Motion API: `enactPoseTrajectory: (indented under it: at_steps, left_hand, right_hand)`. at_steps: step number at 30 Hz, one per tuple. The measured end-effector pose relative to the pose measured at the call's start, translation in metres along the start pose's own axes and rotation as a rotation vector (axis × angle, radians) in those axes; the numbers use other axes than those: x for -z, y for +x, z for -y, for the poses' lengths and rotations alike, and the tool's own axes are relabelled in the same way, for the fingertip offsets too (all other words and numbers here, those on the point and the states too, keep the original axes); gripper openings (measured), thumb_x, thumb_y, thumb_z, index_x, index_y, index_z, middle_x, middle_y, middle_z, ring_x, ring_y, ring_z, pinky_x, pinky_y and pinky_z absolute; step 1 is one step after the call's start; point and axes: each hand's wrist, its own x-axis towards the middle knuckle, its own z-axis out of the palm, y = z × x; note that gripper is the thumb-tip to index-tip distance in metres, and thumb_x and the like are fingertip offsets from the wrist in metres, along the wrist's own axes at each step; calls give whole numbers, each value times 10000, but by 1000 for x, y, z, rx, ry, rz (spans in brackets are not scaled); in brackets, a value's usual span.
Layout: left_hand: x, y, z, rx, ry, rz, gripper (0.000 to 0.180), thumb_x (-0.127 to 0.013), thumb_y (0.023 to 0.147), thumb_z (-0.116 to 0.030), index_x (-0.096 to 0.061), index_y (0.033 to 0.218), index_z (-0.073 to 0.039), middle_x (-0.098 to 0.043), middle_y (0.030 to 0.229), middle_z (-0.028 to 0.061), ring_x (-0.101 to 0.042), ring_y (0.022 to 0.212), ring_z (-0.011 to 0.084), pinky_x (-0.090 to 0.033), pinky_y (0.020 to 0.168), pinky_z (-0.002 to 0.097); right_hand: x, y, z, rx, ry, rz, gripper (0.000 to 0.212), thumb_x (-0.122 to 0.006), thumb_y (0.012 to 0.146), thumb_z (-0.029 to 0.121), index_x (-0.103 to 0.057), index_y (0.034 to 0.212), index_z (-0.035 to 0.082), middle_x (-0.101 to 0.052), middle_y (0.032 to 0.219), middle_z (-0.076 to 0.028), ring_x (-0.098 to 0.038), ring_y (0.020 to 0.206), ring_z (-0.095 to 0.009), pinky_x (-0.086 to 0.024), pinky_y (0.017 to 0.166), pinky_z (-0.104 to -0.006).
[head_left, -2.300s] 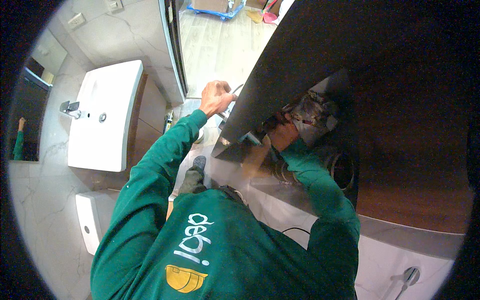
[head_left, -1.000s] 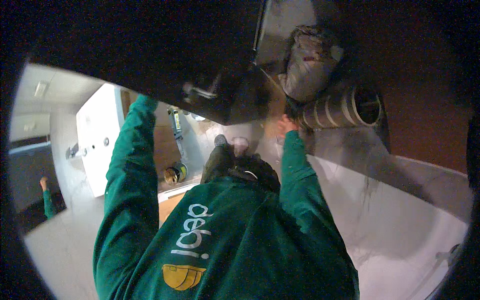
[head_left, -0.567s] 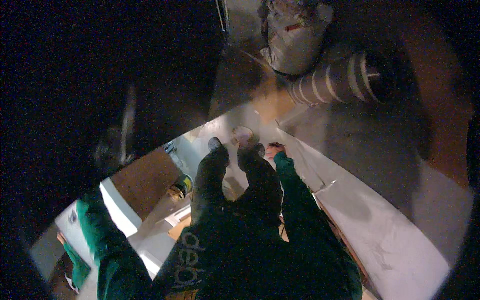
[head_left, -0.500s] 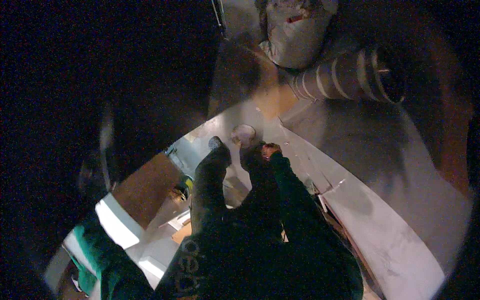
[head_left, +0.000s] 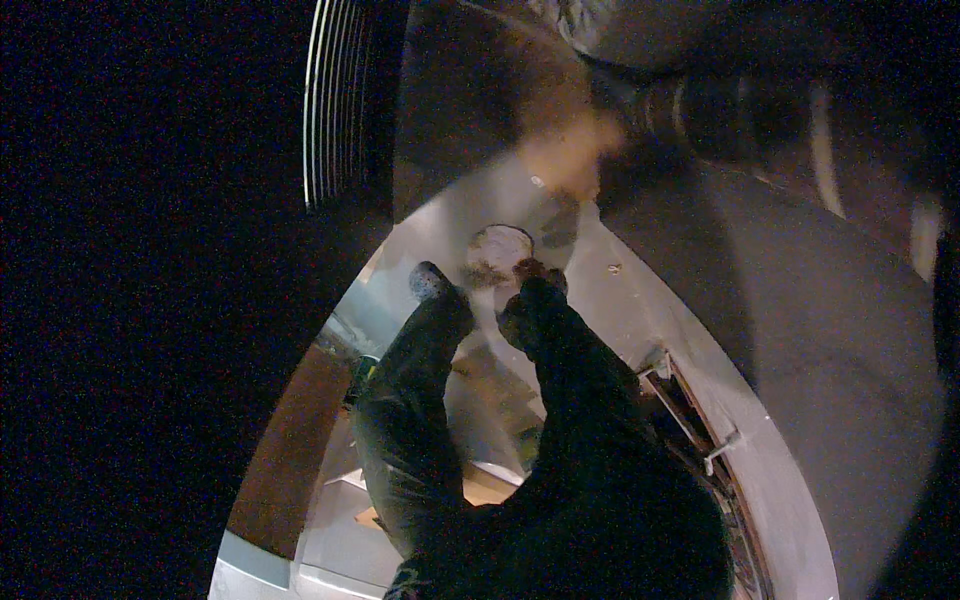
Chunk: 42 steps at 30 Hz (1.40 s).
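A round, pale-topped thing (head_left: 502, 246), like a small bucket or a lid, sits on the floor just beyond my feet. My right hand (head_left: 530, 271) reaches down to its near right edge and overlaps it. The fingers are dark and blurred, so whether they grip that edge cannot be made out. My left hand is out of view.
My left shoe (head_left: 430, 282) stands left of the round thing. A ribbed dark cylinder (head_left: 740, 125) lies at the upper right. On the right is a recess with a metal handle (head_left: 722, 452). A brown panel (head_left: 290, 450) and a slatted grille (head_left: 338, 110) are on the left.
My right hand has moved from beside the round thing to its edge. My left arm's green sleeve has left the view at the lower left. The view has also shifted.
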Motion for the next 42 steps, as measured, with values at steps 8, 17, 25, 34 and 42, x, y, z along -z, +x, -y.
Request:
enactPoseTrajectory:
  at_steps: [8,17,25,34,42]
  left_hand:
    - [2,-1,49,97,15,-42,249,-637,860,-237,-700,922,-4,-676,825,170,-627,785,309,-493,702,398]
    - [18,-9,74,157,22,-55,238,-641,865,-225,-701,923,-2,-680,826,156,-627,782,287,-494,702,383]
    - [81,-34,69,137,14,-151,229,-645,870,-215,-702,923,0,-683,827,144,-627,780,267,-496,702,370]
    - [352,-23,47,-267,55,-642,218,-650,875,-203,-703,924,3,-687,828,130,-627,777,245,-497,702,356]
    - [511,160,-24,-626,-21,-511,209,-654,879,-192,-704,924,5,-691,828,118,-627,774,225,-498,701,343]
  right_hand:
    - [6,26,-49,10,-16,-121,492,-553,947,447,-574,1298,103,-577,1330,-75,-570,1177,-258,-448,981,-477]
    - [11,15,-118,-34,-112,-426,481,-575,939,422,-594,1276,79,-601,1295,-82,-588,1152,-250,-456,978,-450]
    - [-9,-42,-102,-78,86,-88,472,-595,931,398,-611,1257,58,-622,1264,-87,-603,1129,-243,-463,975,-426]
    - [-17,-164,6,152,142,-30,461,-617,923,372,-631,1235,34,-646,1229,-93,-621,1104,-235,-471,972,-399]
    - [-39,-225,177,472,65,-73,452,-637,915,349,-648,1216,12,-667,1199,-99,-637,1081,-227,-478,969,-374]
